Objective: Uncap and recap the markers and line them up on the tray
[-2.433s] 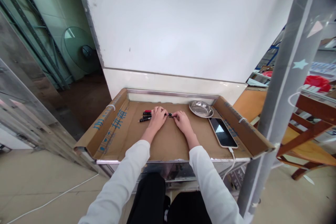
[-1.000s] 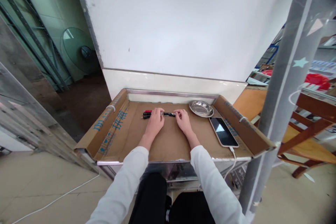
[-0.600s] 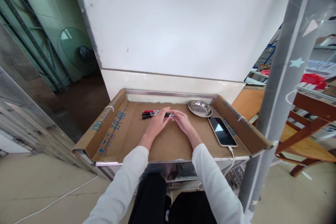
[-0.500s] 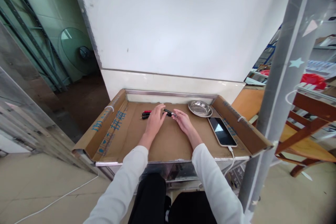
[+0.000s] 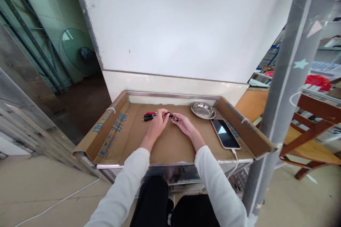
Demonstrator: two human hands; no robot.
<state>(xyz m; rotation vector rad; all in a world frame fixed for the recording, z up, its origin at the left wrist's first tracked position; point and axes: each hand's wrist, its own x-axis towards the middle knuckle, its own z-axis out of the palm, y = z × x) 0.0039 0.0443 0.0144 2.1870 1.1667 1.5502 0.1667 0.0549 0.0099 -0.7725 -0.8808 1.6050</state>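
A black pen (image 5: pixel 172 115) with a shiny right end is held between my two hands, over the cardboard-lined table (image 5: pixel 173 145). My left hand (image 5: pixel 159 120) pinches its left end with thumb and fingertips. My right hand (image 5: pixel 184 123) has its fingers closed on the shiny end. Just left of my left hand lie several pens (image 5: pixel 149 116), red and black, side by side on the cardboard and partly hidden by that hand.
A round metal dish (image 5: pixel 203 110) sits at the back right. Nearer, a phone (image 5: pixel 225 133) lies with a white cable (image 5: pixel 235 159) plugged in. Folded cardboard walls (image 5: pixel 106 127) edge the table's sides. A grey pole (image 5: pixel 282 88) stands at the right, beside a wooden chair (image 5: pixel 311 127).
My left hand has closed from loosely spread fingers to a pinch on the pen's left end. The pen has tilted slightly, its right end lower. My right hand stays nearly in place.
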